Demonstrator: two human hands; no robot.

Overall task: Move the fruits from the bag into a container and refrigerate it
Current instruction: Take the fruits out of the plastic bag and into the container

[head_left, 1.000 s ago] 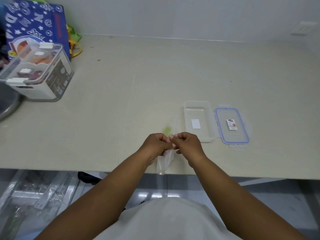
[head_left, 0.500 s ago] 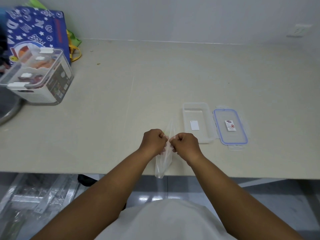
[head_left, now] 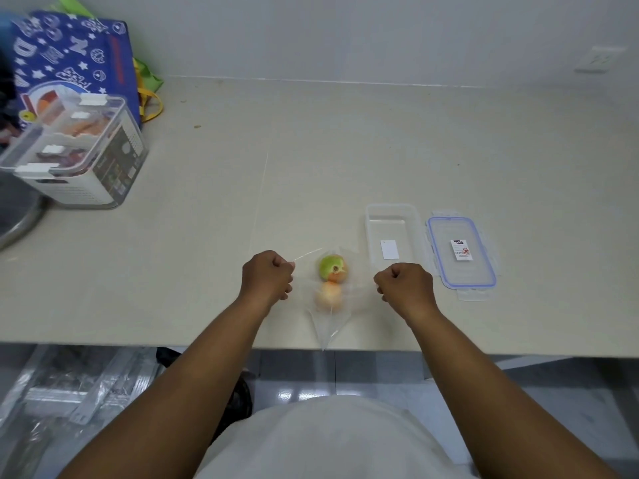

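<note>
A clear plastic bag (head_left: 328,323) lies near the counter's front edge, its mouth pulled wide. Inside it sit two fruits: a green and orange one (head_left: 332,267) and a pale orange one (head_left: 329,296) just in front. My left hand (head_left: 268,275) grips the bag's left rim and my right hand (head_left: 404,283) grips its right rim, both fists closed. Just right of the bag stands an open clear container (head_left: 371,233). Its blue-rimmed lid (head_left: 461,252) lies flat beside it.
At the far left stands a lidded white storage box (head_left: 79,157) holding food, with a blue printed bag (head_left: 69,60) behind it. A metal bowl rim (head_left: 17,216) pokes in at the left edge. The counter's front edge runs just under my wrists.
My hands have drawn apart sideways, pulling the bag's mouth open. The fruits inside, hidden before, now show between my hands.
</note>
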